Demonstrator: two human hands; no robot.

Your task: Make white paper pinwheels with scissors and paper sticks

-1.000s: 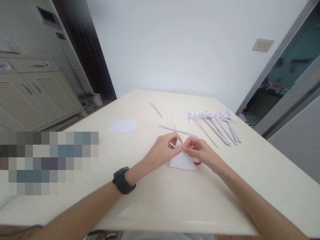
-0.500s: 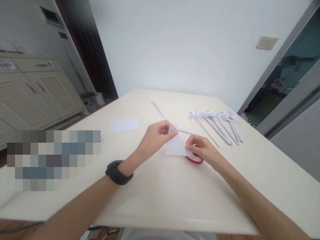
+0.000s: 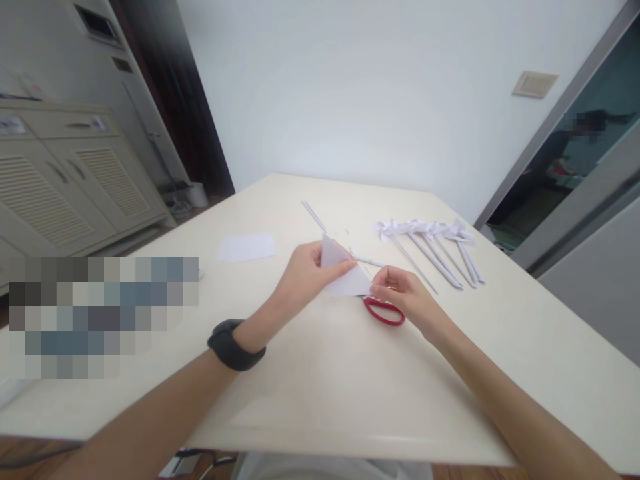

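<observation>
While left hand (image 3: 305, 277) pinches folded paper (image 3: 343, 270); right hand (image 3: 403, 297) curled, pinching its corner | red scissors (image 3: 384, 311) beneath

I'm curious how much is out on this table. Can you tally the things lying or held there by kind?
Folded paper triangle, held in both hands: 1
Red-handled scissors: 1
Flat paper sheet: 1
Loose rolled paper sticks: 2
Paper pinwheels on sticks: about 5, they overlap
Total: about 10

Two paper sheets (image 3: 345, 270), one pair of scissors (image 3: 384, 311).
</observation>
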